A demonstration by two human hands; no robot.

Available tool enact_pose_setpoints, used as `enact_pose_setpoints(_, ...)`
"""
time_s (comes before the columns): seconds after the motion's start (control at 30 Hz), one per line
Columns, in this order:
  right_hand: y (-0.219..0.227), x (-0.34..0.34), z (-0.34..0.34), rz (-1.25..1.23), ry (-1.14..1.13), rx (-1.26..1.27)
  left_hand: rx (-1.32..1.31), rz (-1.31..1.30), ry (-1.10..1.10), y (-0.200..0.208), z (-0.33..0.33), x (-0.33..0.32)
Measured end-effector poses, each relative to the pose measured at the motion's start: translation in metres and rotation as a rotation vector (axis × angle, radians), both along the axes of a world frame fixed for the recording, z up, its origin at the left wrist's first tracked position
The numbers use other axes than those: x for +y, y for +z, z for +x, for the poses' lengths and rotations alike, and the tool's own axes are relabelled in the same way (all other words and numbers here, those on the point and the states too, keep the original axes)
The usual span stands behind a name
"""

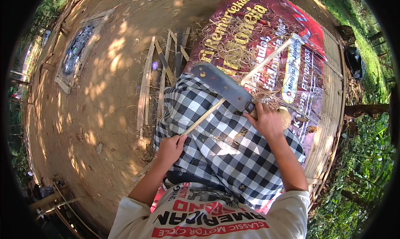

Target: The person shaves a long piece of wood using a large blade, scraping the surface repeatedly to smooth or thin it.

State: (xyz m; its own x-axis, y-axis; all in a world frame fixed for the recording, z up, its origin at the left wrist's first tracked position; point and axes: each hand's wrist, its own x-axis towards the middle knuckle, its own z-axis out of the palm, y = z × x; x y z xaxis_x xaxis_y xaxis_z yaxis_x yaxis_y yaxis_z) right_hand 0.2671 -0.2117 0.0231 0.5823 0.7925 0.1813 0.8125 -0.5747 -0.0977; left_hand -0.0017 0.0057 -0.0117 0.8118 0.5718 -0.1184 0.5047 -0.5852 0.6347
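Observation:
A pale wooden strip (203,118) slants away from me across my lap, its near part held in the closed fingers of my left hand (170,149). Its middle is hidden beneath a dark, flat pad (225,87) with small holes, and the far part shows beyond the pad. My right hand (267,121) is closed at the pad's right end. A rounded piece of pale wood (285,116), looking like a handle end, sticks out beside that hand; what the fingers wrap round is mostly hidden. Black-and-white checked cloth (225,143) covers my legs.
A red printed banner (308,68) strewn with curly shavings (229,39) lies over a bamboo platform (333,89). Several wooden strips (146,83) lie on the bare earth to the left. Farther left is a framed ash pit (79,45). Green plants (362,168) grow at right.

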Motion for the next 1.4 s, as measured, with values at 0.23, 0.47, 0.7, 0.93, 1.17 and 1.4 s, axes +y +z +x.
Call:
enact_pose_setpoints(0.23, 0.005, 0.006, -0.027, -0.078, 0.299, -0.017, -0.012, -0.019, 0.024, -0.007, -0.015, 0.002)
enact_pose_setpoints(0.47, 0.001, -0.008, -0.006, -0.026, -0.045, 0.029, -0.014, -0.029, -0.003, -0.003, -0.003, 0.003)
enact_pose_setpoints(0.7, -0.016, -0.014, 0.012, 0.019, 0.099, -0.136, 0.004, -0.042, 0.008, -0.004, -0.014, 0.001)
enact_pose_setpoints(0.93, 0.023, -0.035, 0.046, 0.154, -0.363, 0.010, -0.059, 0.039, -0.009, -0.008, -0.006, 0.000)
enact_pose_setpoints(1.17, -0.006, 0.002, -0.018, 0.031, 0.143, 0.096, -0.004, -0.034, 0.023, -0.014, -0.014, 0.005)
enact_pose_setpoints(1.4, 0.009, -0.015, 0.032, 0.071, 0.067, -0.022, -0.042, 0.025, -0.050, -0.011, -0.006, 0.008)
